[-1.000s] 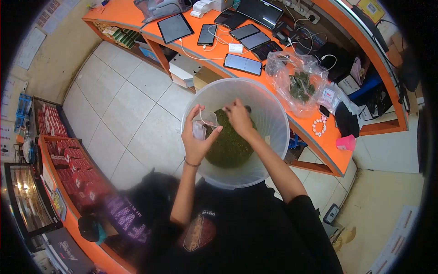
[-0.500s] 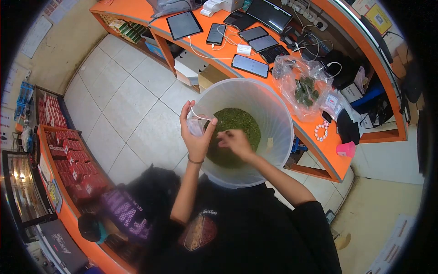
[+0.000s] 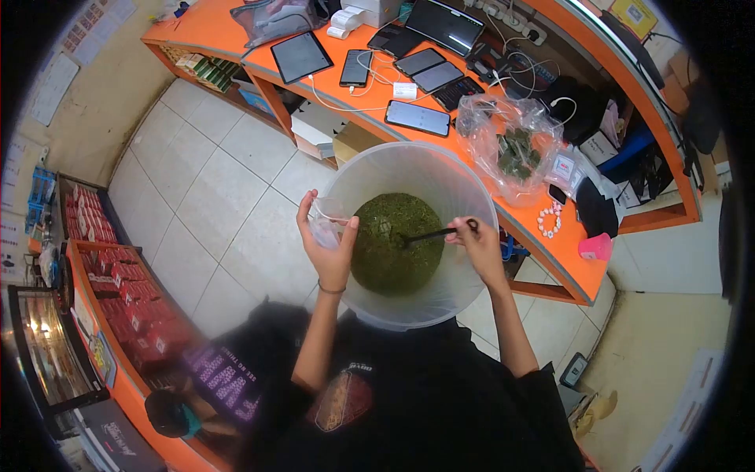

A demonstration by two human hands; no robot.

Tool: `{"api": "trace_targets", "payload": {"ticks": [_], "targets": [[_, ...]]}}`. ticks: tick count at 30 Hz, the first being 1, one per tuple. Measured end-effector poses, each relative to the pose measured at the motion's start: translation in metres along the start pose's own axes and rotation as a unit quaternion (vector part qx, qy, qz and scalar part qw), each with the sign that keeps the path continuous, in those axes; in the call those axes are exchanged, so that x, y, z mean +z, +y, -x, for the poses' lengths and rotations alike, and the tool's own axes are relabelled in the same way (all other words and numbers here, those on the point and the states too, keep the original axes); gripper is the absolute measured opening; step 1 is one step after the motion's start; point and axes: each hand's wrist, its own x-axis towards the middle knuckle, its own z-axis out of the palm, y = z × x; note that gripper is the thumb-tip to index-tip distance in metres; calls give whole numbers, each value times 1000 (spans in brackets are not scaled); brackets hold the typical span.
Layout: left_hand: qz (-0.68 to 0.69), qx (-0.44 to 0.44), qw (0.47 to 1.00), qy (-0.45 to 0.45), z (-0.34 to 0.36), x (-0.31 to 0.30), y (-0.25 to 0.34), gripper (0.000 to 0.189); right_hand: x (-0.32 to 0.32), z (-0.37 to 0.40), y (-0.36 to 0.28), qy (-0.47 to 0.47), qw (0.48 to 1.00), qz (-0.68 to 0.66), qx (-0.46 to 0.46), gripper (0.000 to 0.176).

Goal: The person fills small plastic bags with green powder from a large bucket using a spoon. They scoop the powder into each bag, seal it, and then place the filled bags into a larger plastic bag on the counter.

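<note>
A large translucent plastic tub (image 3: 478,185) stands in front of my body, with a layer of finely chopped green leaf (image 3: 389,271) at its bottom. My right hand (image 3: 481,250) grips the handle of a black spoon (image 3: 429,235) over the tub's right side. The spoon's far end is down in the green leaf, so its bowl is hard to see. At the tub's left rim, my left hand (image 3: 330,256) holds a small clear plastic bag (image 3: 324,228) between thumb and fingers. What is inside the bag cannot be made out.
Behind the tub runs an orange counter (image 3: 220,35) with a tablet (image 3: 302,57), several phones and cables. On it also lie a clear bag of green leaves (image 3: 517,153), a beaded bracelet (image 3: 549,222) and a pink cup (image 3: 595,247). Shelves of red packs (image 3: 138,287) stand at left.
My right hand has moved from beside the bag to the tub's right side, and the spoon now shows in its grip, dipped in the leaf. My left hand stays at the left rim.
</note>
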Motion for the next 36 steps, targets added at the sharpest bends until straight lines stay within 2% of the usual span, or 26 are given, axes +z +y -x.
{"api": "trace_targets", "payload": {"ticks": [1,2,3,5,7,9,11,13,15,17,19,20,22,27,29,32,33,34,35,36], "targets": [[24,-25,999,-1,1,1,2,79,6,2,-7,-29,976,202,-74,28],[25,-26,999,-5,1,1,1,79,13,1,-10,-58,906,395,-143,25],[6,-13,1000,-10,1,1,-1,78,20,-4,-6,-54,906,395,-141,25],[-13,2,1000,-18,-1,3,-1,78,39,-27,17,-112,874,394,-262,20],[-12,-17,999,-25,-2,3,1,78,63,-55,50,-176,861,380,-287,20],[-19,-13,999,-26,-2,4,0,78,94,-68,72,-229,884,342,-221,21],[-24,-10,999,-23,-2,4,-4,78,111,-70,106,-353,835,398,-139,21],[-80,22,996,-27,-4,3,-7,78,122,-46,118,-432,799,379,-176,21],[-59,3,998,-23,-3,4,-3,78,120,-33,113,-440,785,396,-185,19],[-35,-18,999,-18,-2,4,-4,79,100,-27,76,-401,846,341,-87,21],[-11,-15,1000,-21,-3,4,-8,78,77,-43,67,-332,919,194,83,29],[-10,-18,1000,-19,-3,3,-7,78,63,-54,68,-332,919,196,85,29],[-35,-33,998,-30,-4,2,-2,77,37,-68,74,-298,936,86,164,34],[-23,-40,999,-18,-5,4,-3,75,9,-62,36,-288,934,47,205,34],[2,-41,999,-8,-6,3,-5,75,0,-57,21,-225,961,26,161,34],[-51,-7,998,-19,-5,1,-12,76,-15,-46,4,-205,971,-19,119,31],[-29,-37,999,-12,-5,4,-4,76,-19,-43,3,-203,972,-20,117,31],[-7,-66,998,-5,-5,6,1,75,-24,-40,1,-163,981,-38,102,30],[-6,-65,998,-8,-4,5,-3,75,-27,-38,-1,-123,987,-55,85,28],[-48,-45,998,-9,-5,2,-8,76,-28,-34,-4,-121,988,-56,83,28]]}}
